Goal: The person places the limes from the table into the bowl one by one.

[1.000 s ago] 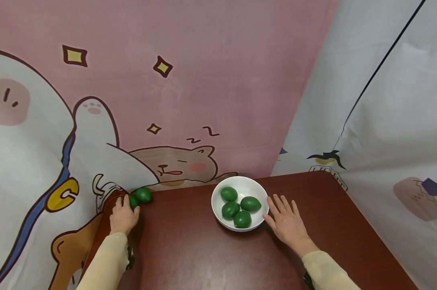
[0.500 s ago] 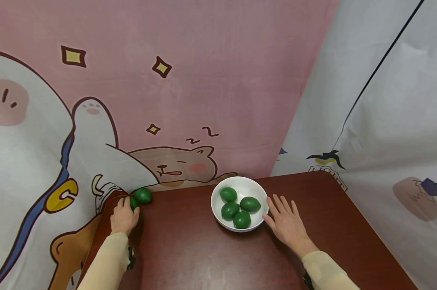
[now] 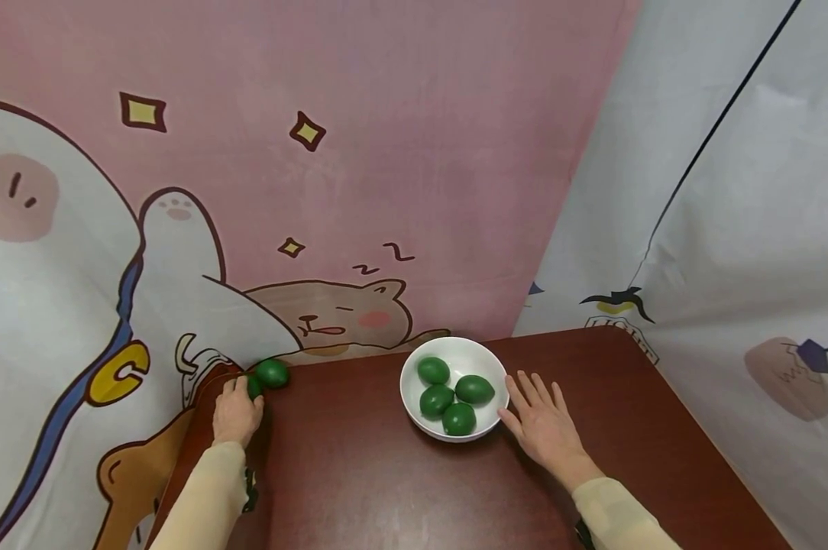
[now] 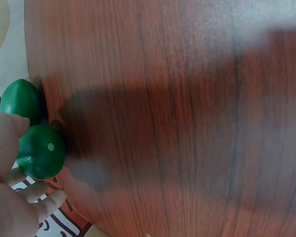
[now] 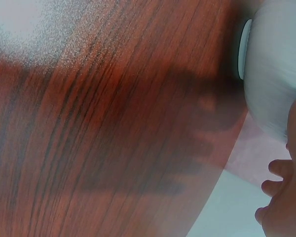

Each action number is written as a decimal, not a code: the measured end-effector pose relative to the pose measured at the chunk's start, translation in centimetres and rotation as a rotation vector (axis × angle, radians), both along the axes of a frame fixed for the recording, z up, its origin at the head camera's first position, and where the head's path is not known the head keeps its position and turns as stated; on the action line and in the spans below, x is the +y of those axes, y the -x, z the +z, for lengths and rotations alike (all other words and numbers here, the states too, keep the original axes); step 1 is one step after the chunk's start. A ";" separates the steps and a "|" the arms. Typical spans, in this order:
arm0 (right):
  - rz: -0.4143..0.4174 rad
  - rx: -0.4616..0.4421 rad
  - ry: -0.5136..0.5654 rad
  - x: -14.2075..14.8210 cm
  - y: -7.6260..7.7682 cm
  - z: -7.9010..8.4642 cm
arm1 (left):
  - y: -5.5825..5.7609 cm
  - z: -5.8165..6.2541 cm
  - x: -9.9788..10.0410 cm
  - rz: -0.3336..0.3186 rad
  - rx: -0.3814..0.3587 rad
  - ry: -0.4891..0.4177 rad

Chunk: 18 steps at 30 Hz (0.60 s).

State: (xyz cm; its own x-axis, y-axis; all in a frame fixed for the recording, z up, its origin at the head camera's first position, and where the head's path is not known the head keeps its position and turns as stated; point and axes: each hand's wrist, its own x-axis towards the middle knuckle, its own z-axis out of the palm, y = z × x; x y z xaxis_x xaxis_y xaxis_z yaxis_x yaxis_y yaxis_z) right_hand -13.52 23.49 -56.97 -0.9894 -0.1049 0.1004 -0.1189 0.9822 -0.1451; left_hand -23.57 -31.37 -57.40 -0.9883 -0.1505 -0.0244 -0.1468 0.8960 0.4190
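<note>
At the table's left back corner my left hand grips a green lime. In the left wrist view the thumb lies on one side of this lime and the fingers on the other. A second lime sits right beside it, against the back edge. My right hand has its fingers straight and spread at the right side of a white bowl, with the thumb and fingertips at its rim. Inside the bowl lie several green limes. The right wrist view catches only the bowl's outer wall and part of the hand.
The dark reddish-brown table meets a pink and white cartoon-printed cloth along its back edge. A whitish cloth hangs at the right. Bare tabletop lies between the bowl and the left hand.
The fingers of my left hand have curled in a little more around the lime. My right hand, the bowl and its limes stay where they were.
</note>
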 end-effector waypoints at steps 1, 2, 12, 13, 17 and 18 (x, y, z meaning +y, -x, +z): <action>0.000 0.001 0.001 0.0 0.0 0.0 | 0.0 0.0 0.0 -0.001 0.008 0.001; 0.001 0.002 0.001 0.0 0.0 0.0 | 0.0 -0.1 0.0 -0.003 0.018 0.002; 0.005 0.009 0.015 -0.1 -0.1 0.1 | -0.7 -0.3 -0.2 -0.019 0.039 -0.013; 0.004 0.009 0.017 -0.1 -0.1 0.1 | -0.8 -0.3 -0.1 -0.020 0.035 -0.018; 0.005 0.012 0.021 0.0 -0.1 0.1 | -0.9 0.0 0.0 -0.023 0.038 -0.030; 0.006 0.016 0.021 0.0 -0.1 0.1 | -0.9 0.0 0.1 -0.023 0.038 -0.033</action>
State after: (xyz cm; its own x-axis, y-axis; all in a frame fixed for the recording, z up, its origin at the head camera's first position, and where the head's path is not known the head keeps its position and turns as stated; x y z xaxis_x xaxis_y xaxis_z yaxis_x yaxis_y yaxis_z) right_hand -13.46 23.48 -56.85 -0.9869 -0.1089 0.1187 -0.1276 0.9782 -0.1640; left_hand -22.69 -31.29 -57.41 -0.9918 -0.1273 0.0089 -0.1095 0.8848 0.4529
